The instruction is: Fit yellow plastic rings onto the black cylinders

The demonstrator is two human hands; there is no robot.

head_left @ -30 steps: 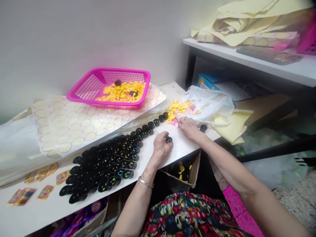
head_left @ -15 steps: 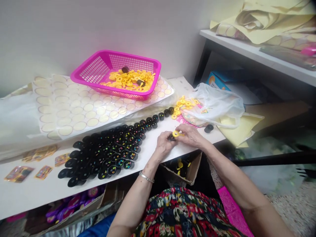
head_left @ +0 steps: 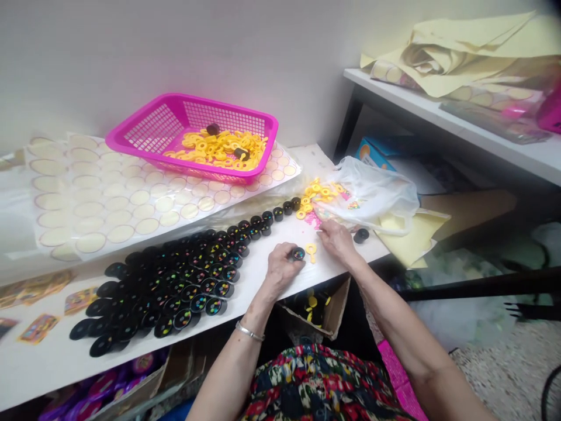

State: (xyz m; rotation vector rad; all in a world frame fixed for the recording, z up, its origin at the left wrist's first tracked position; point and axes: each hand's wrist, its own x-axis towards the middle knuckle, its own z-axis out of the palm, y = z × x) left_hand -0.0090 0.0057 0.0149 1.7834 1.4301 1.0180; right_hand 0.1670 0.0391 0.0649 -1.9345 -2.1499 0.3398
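My left hand point(head_left: 283, 268) rests on the white table with its fingers wrapped round a small black cup point(head_left: 298, 254), upright, with coloured bits inside. A yellow ring with a short handle point(head_left: 311, 252) lies flat on the table between my hands. My right hand point(head_left: 337, 238) is at the small pink pieces point(head_left: 312, 221), its fingertips drawn together; whatever they pinch is too small to make out. Just beyond is a heap of yellow rings point(head_left: 316, 193). One more black cup point(head_left: 361, 235) stands to the right of my right hand.
Many black cups point(head_left: 175, 280) with coloured bits crowd the table at left. A pink basket point(head_left: 118, 140) of yellow rings sits behind, on sheets of round labels point(head_left: 140, 197). A clear plastic bag point(head_left: 381, 190) lies at right. Below the table edge is a cardboard box point(head_left: 339, 310).
The yellow ring that was between my hands now lies on the table. My right hand has moved away to the pink pieces; my left hand still holds the black cup. The view has shifted slightly.
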